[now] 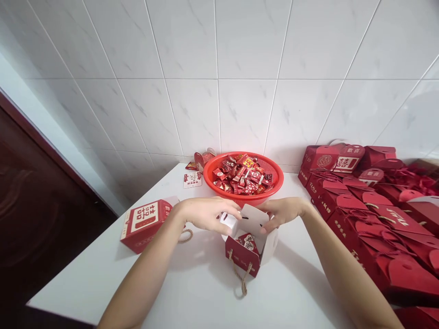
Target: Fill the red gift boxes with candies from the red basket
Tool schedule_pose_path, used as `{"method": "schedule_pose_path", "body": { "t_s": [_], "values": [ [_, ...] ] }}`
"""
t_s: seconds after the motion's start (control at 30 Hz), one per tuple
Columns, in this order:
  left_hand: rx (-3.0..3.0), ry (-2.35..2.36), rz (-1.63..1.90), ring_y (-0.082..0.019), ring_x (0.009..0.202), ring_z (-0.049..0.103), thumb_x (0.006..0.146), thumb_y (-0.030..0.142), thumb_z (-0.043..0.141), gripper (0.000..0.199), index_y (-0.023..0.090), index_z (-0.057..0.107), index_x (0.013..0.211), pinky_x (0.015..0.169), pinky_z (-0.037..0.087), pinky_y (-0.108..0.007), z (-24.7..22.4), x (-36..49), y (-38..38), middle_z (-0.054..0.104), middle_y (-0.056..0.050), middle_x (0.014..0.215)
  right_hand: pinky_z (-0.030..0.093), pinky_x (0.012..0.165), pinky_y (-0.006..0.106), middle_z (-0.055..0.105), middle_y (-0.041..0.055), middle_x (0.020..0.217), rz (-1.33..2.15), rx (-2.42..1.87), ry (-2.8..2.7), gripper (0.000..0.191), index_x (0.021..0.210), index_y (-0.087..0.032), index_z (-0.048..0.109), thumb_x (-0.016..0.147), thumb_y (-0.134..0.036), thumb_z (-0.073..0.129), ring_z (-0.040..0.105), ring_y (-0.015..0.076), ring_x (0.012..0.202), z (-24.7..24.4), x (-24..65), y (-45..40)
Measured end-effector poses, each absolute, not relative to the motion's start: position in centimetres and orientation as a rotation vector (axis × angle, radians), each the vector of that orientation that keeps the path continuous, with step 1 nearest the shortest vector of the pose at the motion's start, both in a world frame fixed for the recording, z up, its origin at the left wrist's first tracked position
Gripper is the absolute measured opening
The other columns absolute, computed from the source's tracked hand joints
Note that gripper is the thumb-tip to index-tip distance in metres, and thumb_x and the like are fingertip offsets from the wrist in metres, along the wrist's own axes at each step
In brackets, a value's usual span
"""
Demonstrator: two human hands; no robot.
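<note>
A small red gift box [243, 257] stands with its top unfolded on the white table in front of me, its white inside showing. A printed red packet [248, 242] lies in it. On the near side a twine handle [244, 278] hangs down to the table. My left hand [214, 214] has its thumb and fingers around the box's left white flap. At the opposite side my right hand [283, 212] grips the right edge of the raised panels. Just behind the box sits a red plastic basket [211, 180] of wrapped candies [240, 173].
To the left rests a closed red gift box [147, 226] with a twine loop [185, 236] beside it. Many red boxes [363, 214] crowd the right side. A small card [192, 180] lies left of the basket. White tiled wall [250, 109] bounds the back.
</note>
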State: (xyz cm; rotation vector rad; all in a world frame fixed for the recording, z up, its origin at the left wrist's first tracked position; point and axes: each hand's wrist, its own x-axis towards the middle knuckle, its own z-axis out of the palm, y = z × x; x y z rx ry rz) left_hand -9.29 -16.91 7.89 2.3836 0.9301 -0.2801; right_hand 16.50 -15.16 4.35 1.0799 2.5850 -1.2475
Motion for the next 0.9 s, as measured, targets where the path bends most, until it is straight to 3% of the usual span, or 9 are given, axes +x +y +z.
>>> {"method": "schedule_pose_path", "body": {
  "t_s": [0.13, 0.3, 0.43, 0.63, 0.7, 0.8, 0.9],
  "values": [
    [2.395, 0.926, -0.297, -0.029, 0.135, 0.048, 0.076, 0.058, 0.075, 0.073, 0.028, 0.057, 0.14, 0.106, 0.042, -0.035, 8.3, -9.2, -17.3, 0.05, -0.006, 0.152, 0.057, 0.059, 0.022, 0.066, 0.012, 0.123, -1.427, 1.164, 2.377, 0.085, 0.153, -0.02, 0.037, 0.08, -0.044, 0.073, 0.069, 0.0198, 0.093, 4.2, 16.3, -15.4],
    [2.379, 0.939, -0.332, -0.032, 0.14, 0.041, 0.07, 0.063, 0.078, 0.086, 0.029, 0.052, 0.145, 0.109, 0.04, -0.038, 8.3, -9.0, -17.6, 0.046, -0.007, 0.154, 0.053, 0.052, 0.02, 0.071, 0.0073, 0.101, -1.504, 1.125, 2.345, 0.073, 0.146, -0.016, 0.045, 0.082, -0.041, 0.07, 0.067, 0.0135, 0.065, 4.3, 16.4, -15.6],
    [2.384, 0.929, -0.331, -0.033, 0.139, 0.043, 0.068, 0.06, 0.081, 0.09, 0.029, 0.051, 0.146, 0.106, 0.042, -0.037, 8.2, -9.0, -17.7, 0.048, -0.007, 0.152, 0.05, 0.048, 0.021, 0.069, 0.0043, 0.092, -1.489, 1.111, 2.319, 0.076, 0.146, -0.014, 0.042, 0.081, -0.043, 0.07, 0.061, 0.0098, 0.052, 4.5, 16.3, -15.8],
    [2.394, 0.918, -0.216, -0.03, 0.135, 0.047, 0.08, 0.046, 0.073, 0.071, 0.028, 0.051, 0.145, 0.105, 0.042, -0.036, 7.3, -8.7, -17.5, 0.051, -0.005, 0.15, 0.045, 0.048, 0.021, 0.063, -0.0039, 0.064, -1.322, 1.118, 2.495, 0.053, 0.129, -0.015, 0.057, 0.086, -0.047, 0.065, 0.053, 0.0088, 0.045, 5.6, 16.9, -16.9],
    [2.384, 0.893, -0.169, -0.029, 0.136, 0.046, 0.082, 0.04, 0.07, 0.07, 0.027, 0.048, 0.147, 0.106, 0.04, -0.035, 6.9, -8.4, -17.4, 0.05, -0.006, 0.151, 0.047, 0.049, 0.022, 0.063, -0.0035, 0.064, -1.281, 1.123, 2.528, 0.05, 0.125, -0.016, 0.059, 0.087, -0.049, 0.064, 0.055, 0.0098, 0.047, 6.2, 17.2, -17.4],
    [2.374, 0.906, -0.147, -0.028, 0.137, 0.044, 0.082, 0.036, 0.068, 0.073, 0.024, 0.043, 0.15, 0.106, 0.04, -0.034, 6.5, -8.1, -17.3, 0.048, -0.007, 0.152, 0.048, 0.049, 0.022, 0.07, 0.0019, 0.079, -1.235, 1.159, 2.544, 0.054, 0.125, -0.016, 0.06, 0.086, -0.053, 0.066, 0.061, 0.0118, 0.056, 7.1, 17.6, -18.1],
    [2.368, 0.952, -0.168, -0.027, 0.127, 0.051, 0.083, 0.039, 0.067, 0.062, 0.024, 0.051, 0.141, 0.096, 0.044, -0.031, 6.7, -8.0, -17.6, 0.056, -0.007, 0.142, 0.051, 0.053, 0.021, 0.073, 0.0062, 0.097, -1.207, 1.117, 2.612, 0.061, 0.13, -0.018, 0.061, 0.084, -0.057, 0.067, 0.067, 0.0145, 0.069, 7.7, 17.8, -18.6]
  ]
}}
